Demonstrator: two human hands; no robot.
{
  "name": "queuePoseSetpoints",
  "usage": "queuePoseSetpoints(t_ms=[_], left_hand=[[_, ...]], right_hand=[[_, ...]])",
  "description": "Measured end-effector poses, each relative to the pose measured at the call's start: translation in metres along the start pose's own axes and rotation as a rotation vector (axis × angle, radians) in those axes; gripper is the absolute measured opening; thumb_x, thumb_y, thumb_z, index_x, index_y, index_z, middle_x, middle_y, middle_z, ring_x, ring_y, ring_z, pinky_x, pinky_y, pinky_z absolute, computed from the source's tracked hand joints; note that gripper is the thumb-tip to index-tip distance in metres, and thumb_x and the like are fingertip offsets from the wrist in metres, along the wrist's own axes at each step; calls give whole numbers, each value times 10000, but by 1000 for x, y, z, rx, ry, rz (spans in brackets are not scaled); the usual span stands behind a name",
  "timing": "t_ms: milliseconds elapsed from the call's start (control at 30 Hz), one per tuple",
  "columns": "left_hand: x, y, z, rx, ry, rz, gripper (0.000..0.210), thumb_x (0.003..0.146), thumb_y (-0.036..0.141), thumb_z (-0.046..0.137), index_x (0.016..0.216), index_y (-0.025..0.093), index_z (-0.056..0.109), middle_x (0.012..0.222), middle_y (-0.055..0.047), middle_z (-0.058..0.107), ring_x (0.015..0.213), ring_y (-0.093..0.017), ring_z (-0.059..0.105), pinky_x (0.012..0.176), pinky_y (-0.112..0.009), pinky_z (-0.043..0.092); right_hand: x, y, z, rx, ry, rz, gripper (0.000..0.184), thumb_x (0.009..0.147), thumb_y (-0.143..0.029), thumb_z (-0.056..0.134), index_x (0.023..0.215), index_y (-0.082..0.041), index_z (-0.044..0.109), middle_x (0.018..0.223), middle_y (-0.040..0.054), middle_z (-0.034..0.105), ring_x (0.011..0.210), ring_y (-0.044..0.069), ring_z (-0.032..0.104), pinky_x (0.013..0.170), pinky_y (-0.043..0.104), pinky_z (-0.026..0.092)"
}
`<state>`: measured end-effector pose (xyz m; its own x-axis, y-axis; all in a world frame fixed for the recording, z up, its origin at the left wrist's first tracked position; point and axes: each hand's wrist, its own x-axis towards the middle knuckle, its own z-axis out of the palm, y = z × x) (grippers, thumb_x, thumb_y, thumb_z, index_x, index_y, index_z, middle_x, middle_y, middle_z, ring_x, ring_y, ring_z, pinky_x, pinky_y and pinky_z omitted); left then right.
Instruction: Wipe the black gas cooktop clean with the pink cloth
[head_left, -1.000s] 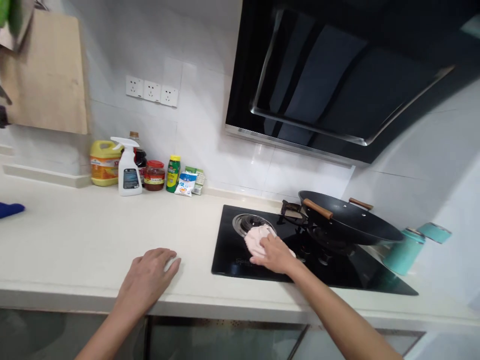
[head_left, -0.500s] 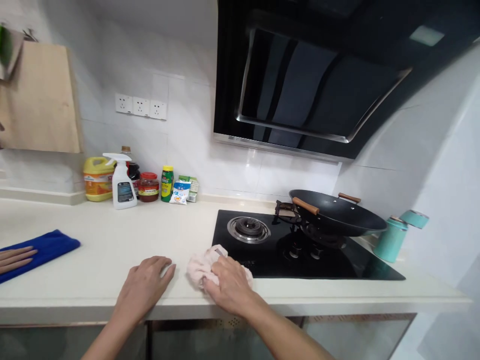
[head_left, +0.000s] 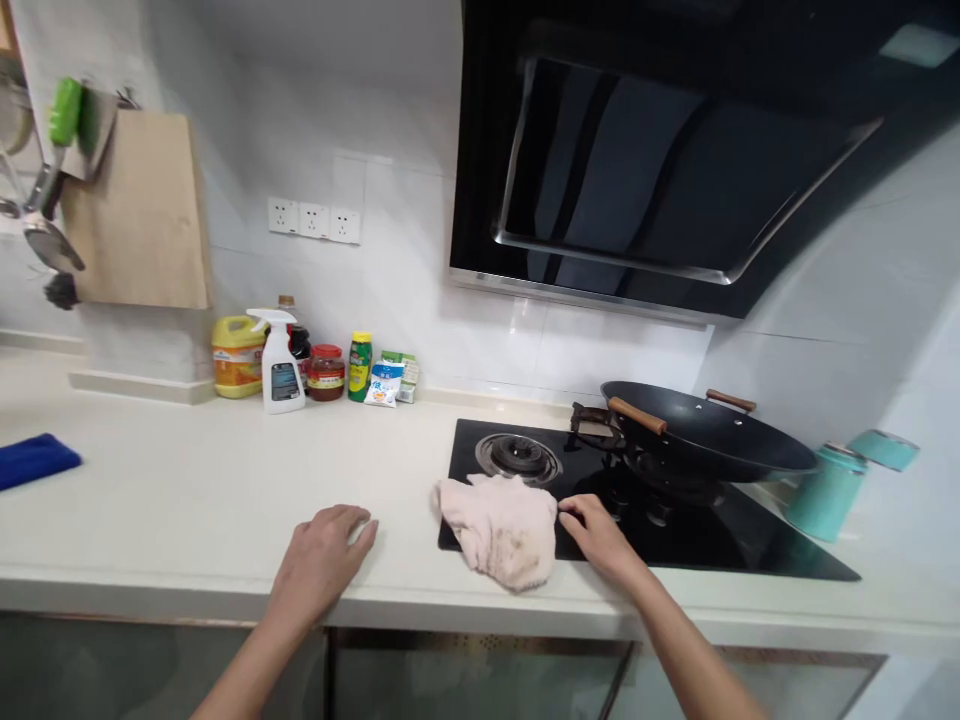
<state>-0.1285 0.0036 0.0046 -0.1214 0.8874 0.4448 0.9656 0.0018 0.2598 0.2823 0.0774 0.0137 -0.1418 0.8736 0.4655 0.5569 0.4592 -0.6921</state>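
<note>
A pale pink cloth with dark smudges lies partly spread over the front left corner of the black gas stove and the counter edge. My right hand is at the cloth's right side, above the stove, with thumb and fingertips closed at its edge. Resting on the white countertop to the left of the cloth, my left hand is loosely curved, thumb apart, and holds nothing.
A black wok sits on the right burner, beside a teal canister with its lid up. Against the wall stand a spray bottle, a yellow jug and several seasonings. A blue cloth lies far left. The range hood hangs above.
The bunched cloth has moved right and opened out, showing its smudged side. My right hand has shifted from on top of it to its right edge. The other person's hand has left the blue cloth.
</note>
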Motion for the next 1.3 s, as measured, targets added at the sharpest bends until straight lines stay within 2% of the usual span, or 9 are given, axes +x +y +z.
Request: queuePoseSetpoints(t_ms=[133,233,367,533,667,833,1000,1133,1300], left_hand=[[6,-7,8,-50,-19,-17,408,942,476,418,1112,248,710,1260,-61,693,1215,-291,592,1000,-454,427],[12,14,8,-120,20,21,393,922,460,469,1149,244,706,1334,-79,649,1260,-289,566,1051,-465,421],[25,92,3,-176,24,270,404,927,479,513,1228,276,689,1467,-78,546,1367,-291,469,1138,-482,347],[47,189,25,-129,-342,363,663,881,636,526,1454,302,530,1645,-106,282,1497,-456,174,1148,-671,198],[42,229,52,-125,-487,382,756,887,731,410,1523,324,427,1627,-117,323,1480,-499,174,1111,-752,137],[1,278,65,-181,-555,545,841,870,780,354,1586,349,257,1674,-70,208,1506,-474,52,1146,-716,19],[-12,335,77,-254,-543,671,758,847,618,476,1545,373,310,1613,-80,317,1456,-465,196,1113,-711,108],[-2,351,82,-268,-490,654,692,819,584,505,1469,364,423,1589,-56,344,1386,-401,330,1101,-633,218],[4,326,75,-241,-516,601,729,819,598,537,1494,352,413,1579,-62,384,1398,-366,324,1097,-567,266]], right_hand=[[-31,28,-34,-121,48,-7,291,864,-460,511,952,-226,660,1090,110,597,1046,266,575,976,434,425],[-48,42,-40,-236,30,-69,290,941,-429,437,830,-251,637,979,62,634,932,221,604,887,372,457],[-58,57,-37,-379,242,-92,307,951,-420,440,797,-245,640,939,66,650,929,238,603,882,390,451],[-60,64,-38,-300,414,-65,357,958,-489,436,862,-241,674,977,76,660,961,247,596,916,413,436],[-58,68,-43,-193,539,9,437,952,-554,408,847,-222,672,951,95,657,958,254,596,910,407,445],[-60,70,-45,-127,613,46,476,959,-541,342,872,-216,678,1011,96,656,1031,246,590,976,385,424],[-61,80,-52,-114,730,116,443,917,-489,342,853,-197,668,1027,123,651,1071,278,561,997,423,400],[-56,89,-57,-165,703,122,397,859,-449,378,831,-193,681,976,134,685,1069,311,547,988,458,387],[-54,92,-54,-265,679,116,399,828,-443,396,826,-175,692,988,160,684,1061,317,545,1002,464,366]])
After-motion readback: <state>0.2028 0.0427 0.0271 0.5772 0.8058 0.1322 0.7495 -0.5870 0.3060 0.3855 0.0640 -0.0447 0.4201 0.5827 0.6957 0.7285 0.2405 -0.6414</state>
